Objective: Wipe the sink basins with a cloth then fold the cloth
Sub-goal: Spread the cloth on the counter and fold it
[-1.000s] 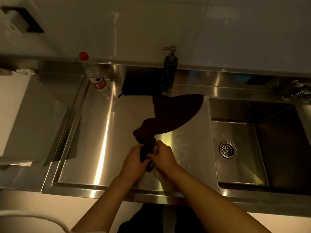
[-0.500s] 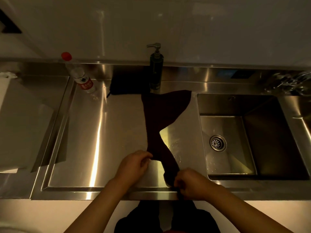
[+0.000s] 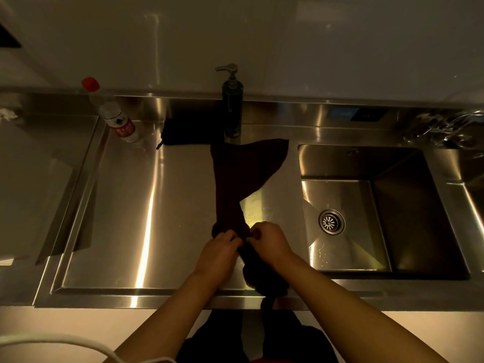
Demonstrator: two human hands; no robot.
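Folding step: left hand [image 3: 218,251] and right hand [image 3: 269,241] both pinch the cloth [image 3: 242,176] bunched on the counter [image 3: 131,205]; next, spread it flat.

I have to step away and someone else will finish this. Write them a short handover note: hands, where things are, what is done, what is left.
Left hand and right hand: both pinch the near part of the dark cloth, close together.
Cloth: stretched over the steel drainboard, far end spread near the soap dispenser, near end bunched and hanging over the front edge.
Sink basin: to the right, with a few droplets on its floor; whether it has been wiped cannot be told.
Left: the cloth is not yet folded; flatten it and fold it.
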